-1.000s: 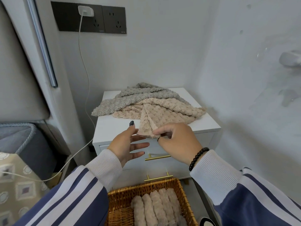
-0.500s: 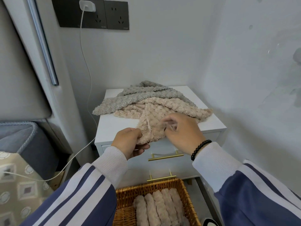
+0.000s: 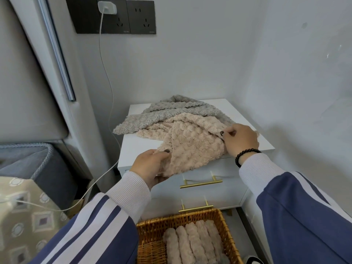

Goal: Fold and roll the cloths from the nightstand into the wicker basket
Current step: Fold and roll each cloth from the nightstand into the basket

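Note:
A beige bobbled cloth (image 3: 192,145) lies spread over the front of the white nightstand (image 3: 137,147), its lower edge hanging over the top drawer. My left hand (image 3: 150,166) grips its near left corner at the nightstand's front edge. My right hand (image 3: 240,140) pinches its right edge farther back on the top. A grey cloth (image 3: 171,113) lies crumpled behind it, partly under it. On the floor below stands the wicker basket (image 3: 150,242), holding several rolled beige cloths (image 3: 192,242) side by side.
Two drawers with gold handles (image 3: 201,182) face me. A white charger cable (image 3: 106,77) runs from the wall socket down past the nightstand's left side. A padded headboard and bed (image 3: 24,164) stand at the left. A bare wall closes in on the right.
My hands have moved apart, the right one sliding back and right along the cloth's edge. The beige cloth, bunched between them before, now lies stretched wider over the nightstand's front.

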`<control>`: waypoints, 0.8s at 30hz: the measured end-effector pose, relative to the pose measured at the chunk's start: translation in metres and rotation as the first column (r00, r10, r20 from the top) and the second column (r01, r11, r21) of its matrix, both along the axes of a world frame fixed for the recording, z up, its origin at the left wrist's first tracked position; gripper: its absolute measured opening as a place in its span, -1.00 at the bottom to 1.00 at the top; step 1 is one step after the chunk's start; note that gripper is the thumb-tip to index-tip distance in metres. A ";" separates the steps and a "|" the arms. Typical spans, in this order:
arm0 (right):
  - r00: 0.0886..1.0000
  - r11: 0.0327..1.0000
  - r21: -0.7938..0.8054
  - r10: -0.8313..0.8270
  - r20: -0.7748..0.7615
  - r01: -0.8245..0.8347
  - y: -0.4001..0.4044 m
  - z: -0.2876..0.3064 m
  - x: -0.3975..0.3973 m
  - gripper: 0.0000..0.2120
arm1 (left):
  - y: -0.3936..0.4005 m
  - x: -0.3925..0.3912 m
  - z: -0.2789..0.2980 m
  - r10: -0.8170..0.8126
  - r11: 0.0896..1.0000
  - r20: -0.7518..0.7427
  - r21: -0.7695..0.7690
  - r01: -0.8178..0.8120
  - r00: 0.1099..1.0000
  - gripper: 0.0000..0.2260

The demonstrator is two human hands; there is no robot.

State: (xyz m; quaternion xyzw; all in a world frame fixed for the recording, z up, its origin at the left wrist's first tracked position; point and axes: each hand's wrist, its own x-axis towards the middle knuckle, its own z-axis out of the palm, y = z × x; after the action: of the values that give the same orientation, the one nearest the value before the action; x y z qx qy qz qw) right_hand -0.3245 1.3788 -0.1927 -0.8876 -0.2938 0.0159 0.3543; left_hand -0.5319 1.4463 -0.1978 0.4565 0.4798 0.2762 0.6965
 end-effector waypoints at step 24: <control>0.436 0.530 0.044 0.740 -0.512 -0.847 -0.032 0.040 -0.061 -0.89 | 0.000 0.012 -0.011 -0.040 0.996 0.010 0.085 0.039 0.999 -0.82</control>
State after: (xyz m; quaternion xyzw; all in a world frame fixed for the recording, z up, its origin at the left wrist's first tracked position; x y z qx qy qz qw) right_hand -0.3855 1.3464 -0.1524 -0.6424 -0.5782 0.4285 0.2635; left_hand -0.5202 1.4467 -0.2090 0.4934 0.4545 0.2852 0.6846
